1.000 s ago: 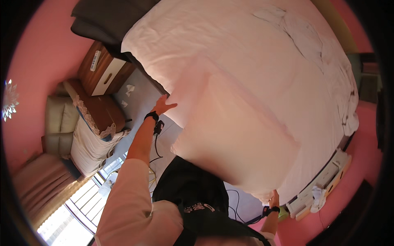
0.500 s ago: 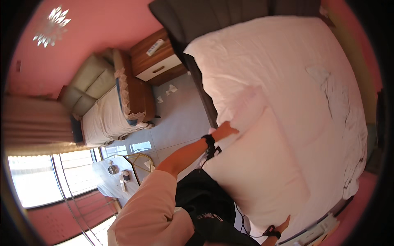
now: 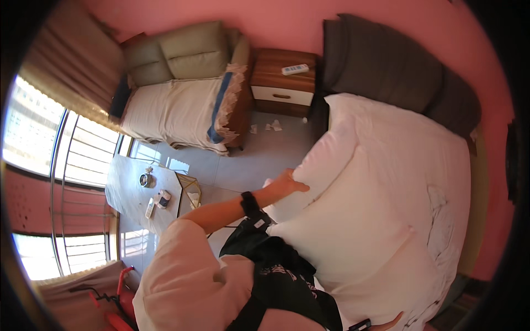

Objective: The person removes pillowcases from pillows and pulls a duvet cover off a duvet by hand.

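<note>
A large white-pink bed cover (image 3: pixel 353 243) spreads over the bed, with a raised fold running between my two arms. At its near left edge my left hand (image 3: pixel 288 183) is closed on the cloth, thumb on top and the other fingers hidden beneath. My right hand (image 3: pixel 386 324) is at the bottom of the view, partly cut off by the frame, its thumb lying over the cover's near edge and its other fingers out of sight. Black bands circle both wrists. Wrinkled cloth with dark line patterns (image 3: pixel 441 220) lies toward the bed's right side.
A dark padded headboard (image 3: pixel 386 60) stands at the far end. Beside it is a wooden nightstand (image 3: pixel 282 83) bearing a white remote (image 3: pixel 295 69). Farther left are a sofa (image 3: pixel 176 105) and a marble-topped table (image 3: pixel 132 187). Paper scraps (image 3: pixel 274 126) lie on the floor.
The view has swung, so the bed and headboard sit farther right and lower. Both hands keep to the cover's edge, whose raised part now shows a ridge in the middle.
</note>
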`<state>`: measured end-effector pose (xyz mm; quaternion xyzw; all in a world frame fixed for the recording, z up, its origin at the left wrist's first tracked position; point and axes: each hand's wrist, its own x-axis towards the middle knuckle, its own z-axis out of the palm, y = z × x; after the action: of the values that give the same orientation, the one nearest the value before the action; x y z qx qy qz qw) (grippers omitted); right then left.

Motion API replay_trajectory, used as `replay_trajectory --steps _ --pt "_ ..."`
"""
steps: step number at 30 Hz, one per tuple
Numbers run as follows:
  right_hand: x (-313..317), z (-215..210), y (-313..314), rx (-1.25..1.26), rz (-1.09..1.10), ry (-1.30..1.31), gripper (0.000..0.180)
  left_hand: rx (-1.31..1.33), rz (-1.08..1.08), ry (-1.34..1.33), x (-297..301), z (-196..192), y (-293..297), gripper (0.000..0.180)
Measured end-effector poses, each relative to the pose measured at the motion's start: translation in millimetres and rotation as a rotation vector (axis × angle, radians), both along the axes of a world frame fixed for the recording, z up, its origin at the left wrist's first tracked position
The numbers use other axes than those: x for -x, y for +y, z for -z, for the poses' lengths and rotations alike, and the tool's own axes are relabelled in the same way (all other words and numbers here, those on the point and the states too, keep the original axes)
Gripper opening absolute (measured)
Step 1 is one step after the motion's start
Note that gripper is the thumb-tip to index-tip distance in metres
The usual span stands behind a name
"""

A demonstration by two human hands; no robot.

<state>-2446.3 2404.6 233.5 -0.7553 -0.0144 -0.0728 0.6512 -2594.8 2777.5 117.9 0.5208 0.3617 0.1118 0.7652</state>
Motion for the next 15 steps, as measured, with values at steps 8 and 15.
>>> replay_trajectory --steps 8,15 --pt "-96.5 -63.3 87.9 -0.209 -0.061 0.061 0.045 -0.142 -0.287 -0.227 113.2 -79.0 112.7 0.021" --pt "-67.7 -101.9 389.9 0.078 -0.839 -0.591 0.05 -0.312 -0.779 -0.221 188.0 -138.9 177.1 0.03"
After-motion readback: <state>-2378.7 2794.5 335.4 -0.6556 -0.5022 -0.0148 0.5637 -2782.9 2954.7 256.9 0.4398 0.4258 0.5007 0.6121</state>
